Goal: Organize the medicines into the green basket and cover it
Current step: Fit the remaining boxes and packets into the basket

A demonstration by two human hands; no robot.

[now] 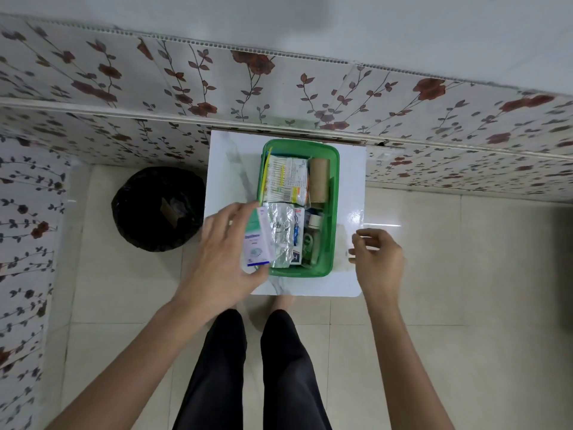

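The green basket [333, 212] stood on a white tabletop [350, 169] against the flowered wall, and it was already well filled. Packets [286, 178] with printed text lay at its far end beside a brown roll [319, 180]; a foil strip [281, 234] and several smaller boxes and items, too small to be told apart, were packed into the near half. No loose medicine was seen on the bare parts of the tabletop.

One box [259, 240] — white and green, blurred — was held in the left hand [223, 256], pinched between the thumb and the other fingers [229, 214], at the basket's near left corner and over its rim. Whether it was touching the contents could not be told. The right hand [376, 259] hung just beside the basket's right wall with its fingers loosely curled and apart, nothing in them.

The sorting was judged to be nearly finished: this box appeared to be the last item left to be placed. The covering had not been done — the basket was open, and no lid was made out anywhere in view, so where it lay could not be said. A black-lined bin [158, 209] stood on the floor to the left of the tabletop, apart from the task.
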